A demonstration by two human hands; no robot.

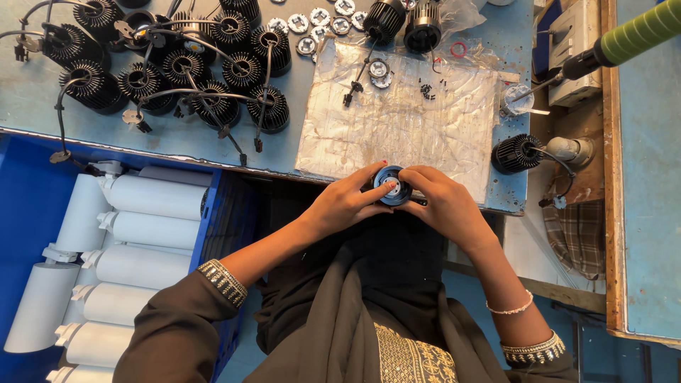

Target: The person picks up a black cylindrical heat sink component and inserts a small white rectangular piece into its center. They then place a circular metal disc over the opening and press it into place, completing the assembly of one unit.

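The round black lamp part sits between both hands, open face up. The left hand pinches it from 9 o'clock, the right hand from 3 o'clock, equally near.

A cluster of black finned heat sinks with trailing wires is sitting on the blue table at upper left. A crinkled plastic sheet is lying across the table's middle — small screws are resting on it. White cylindrical lamp housings are filling a blue crate below. A green-handled screwdriver is hanging in at upper right — beside it, another black heat sink is standing alone.
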